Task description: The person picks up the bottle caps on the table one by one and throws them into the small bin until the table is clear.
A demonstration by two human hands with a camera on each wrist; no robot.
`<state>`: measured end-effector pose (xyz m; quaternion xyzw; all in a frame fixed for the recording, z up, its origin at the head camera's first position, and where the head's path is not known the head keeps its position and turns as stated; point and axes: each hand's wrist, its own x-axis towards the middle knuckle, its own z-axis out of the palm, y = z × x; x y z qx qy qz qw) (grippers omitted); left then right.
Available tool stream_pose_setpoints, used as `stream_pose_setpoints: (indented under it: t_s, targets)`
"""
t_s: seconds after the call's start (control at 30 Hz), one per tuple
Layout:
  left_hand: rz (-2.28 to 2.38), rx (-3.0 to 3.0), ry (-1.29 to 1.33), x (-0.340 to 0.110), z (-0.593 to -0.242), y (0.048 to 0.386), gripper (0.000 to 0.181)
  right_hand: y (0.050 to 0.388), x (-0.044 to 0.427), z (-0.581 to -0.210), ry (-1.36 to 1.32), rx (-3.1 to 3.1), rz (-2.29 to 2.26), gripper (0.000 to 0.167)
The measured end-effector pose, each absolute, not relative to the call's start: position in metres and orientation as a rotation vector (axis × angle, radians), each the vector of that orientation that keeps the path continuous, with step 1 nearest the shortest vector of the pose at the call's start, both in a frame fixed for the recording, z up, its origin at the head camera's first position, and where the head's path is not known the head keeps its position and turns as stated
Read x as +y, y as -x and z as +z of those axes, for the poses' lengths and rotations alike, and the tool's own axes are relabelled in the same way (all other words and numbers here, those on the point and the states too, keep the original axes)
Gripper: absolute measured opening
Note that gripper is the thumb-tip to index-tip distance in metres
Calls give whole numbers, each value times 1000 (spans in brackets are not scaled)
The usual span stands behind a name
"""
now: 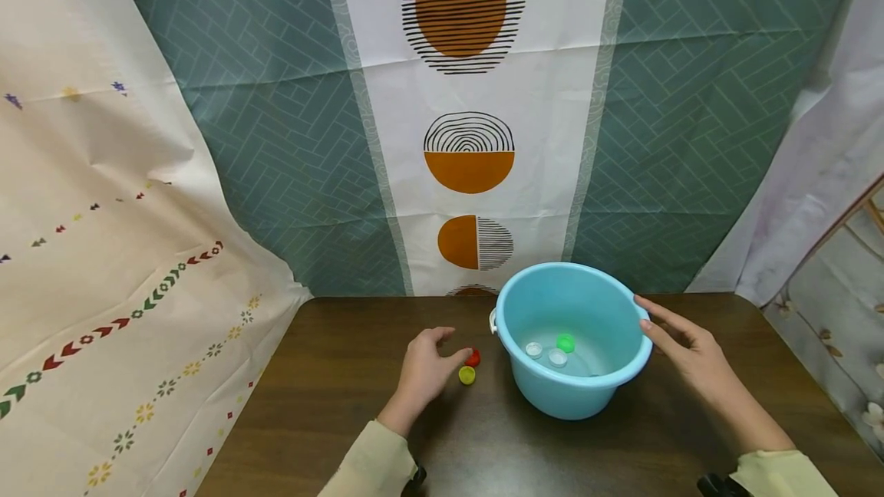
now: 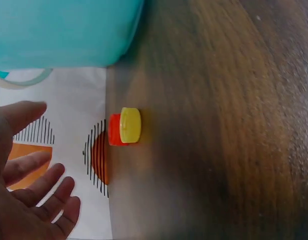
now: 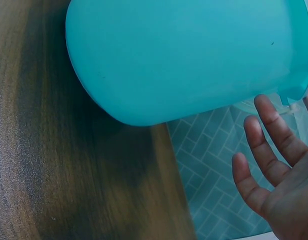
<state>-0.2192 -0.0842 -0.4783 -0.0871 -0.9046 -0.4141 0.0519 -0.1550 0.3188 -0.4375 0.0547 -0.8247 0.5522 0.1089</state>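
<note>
A red bottle cap [image 1: 473, 358] and a yellow bottle cap [image 1: 466, 376] lie side by side on the wooden table. My left hand [image 1: 428, 366] is just above and left of them, thumb and fingers apart; the left wrist view shows nothing between them. To the right stands a light blue bucket [image 1: 568, 397] with two whitish caps [image 1: 557, 357] and a green cap [image 1: 565, 343] on its floor. At the bucket's right rim is my right hand [image 1: 691, 347], its fingertips touching the edge. In the right wrist view its fingers [image 3: 266, 155] are spread and nearly straight.
The bucket's white handle joint [image 1: 493, 320] sticks out on its left side. Behind the brown table [image 1: 331, 374] hangs a green and white patterned cloth [image 1: 290, 175]. A cream printed cloth [image 1: 138, 313] drapes along the left edge.
</note>
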Motion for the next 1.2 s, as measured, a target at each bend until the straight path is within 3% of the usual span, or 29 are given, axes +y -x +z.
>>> stream_pose_setpoints:
  t_s: [0.33,0.8,1.2]
  targets:
    - [-990,-2937,285,-81,-489,219,66,155,319,-437,-157,-2430,1608,46]
    - [-935,-3051,329,-78,-501,221,48,155,318,-439,-129,-2436,1602,45]
    - [-856,-3088,328,-77,-506,225,43,155,319,-439,-131,-2489,1552,47]
